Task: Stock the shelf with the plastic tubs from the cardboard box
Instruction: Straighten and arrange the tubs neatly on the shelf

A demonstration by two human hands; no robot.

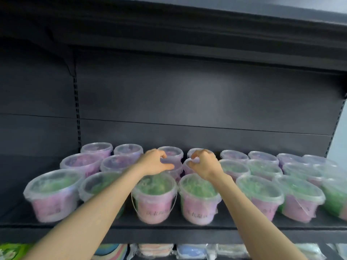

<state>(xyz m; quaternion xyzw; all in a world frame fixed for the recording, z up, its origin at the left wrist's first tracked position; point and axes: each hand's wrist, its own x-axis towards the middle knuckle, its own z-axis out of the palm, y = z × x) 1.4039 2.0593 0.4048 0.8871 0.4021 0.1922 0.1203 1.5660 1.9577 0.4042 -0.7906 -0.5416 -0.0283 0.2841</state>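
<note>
A dark grey metal shelf (187,234) fills the frame, its back panel bare and the underside of another deck across the top. Its lower half is crowded with clear plastic tubs (260,192) with snap lids, pink and green inside, standing three deep from left to right.

Two bare forearms reach up from the bottom corners to the middle row at the centre of the frame. The left hand (155,162) grips a clear lidded tub with purple filling (177,172), its fingers (162,156) curled over the lid and its thumb along the near rim. Just right of it, the right hand (203,164) has its fingers bunched and pinches the near rim of the neighbouring clear tub (186,169).

The step in hand looks like seating this pair in the gap between the back and front rows. Next, I judge, both hands must let go without tipping the tubs, draw back over the front row's lids and go for more.

The cardboard box is out of view, so how many tubs remain cannot be told. Motion blur smears the labels and the tubs at both edges. Whether the two held tubs already rest on the deck is hidden by the front row. The wrapped goods (155,250) below are cut off.
</note>
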